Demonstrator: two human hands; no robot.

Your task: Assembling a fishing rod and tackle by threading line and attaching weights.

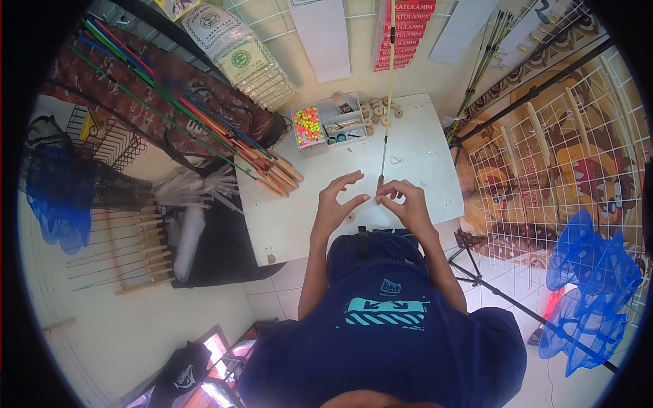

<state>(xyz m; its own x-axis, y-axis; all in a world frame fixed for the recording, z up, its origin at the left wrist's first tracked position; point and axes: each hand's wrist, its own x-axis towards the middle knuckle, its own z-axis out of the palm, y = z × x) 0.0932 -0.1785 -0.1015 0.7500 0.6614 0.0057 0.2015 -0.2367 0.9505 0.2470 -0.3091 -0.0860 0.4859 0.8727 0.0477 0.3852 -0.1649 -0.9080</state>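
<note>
The right hand (409, 202) pinches the dark bottom end of a long, thin, yellow rod (389, 95) near the middle of the frame. The left hand (333, 206) is spread wide just beside it. Above them, a pale plastic tray (328, 107) sits on the white counter (430, 163).

On the table (428, 177) — rods (277, 178) left, discs (376, 111) right of the tray (327, 109).

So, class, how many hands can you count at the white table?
2: the left hand, open, left of the thin rod; and the right hand, fingertips at that rod's lower end. Neither is hidden.
</note>
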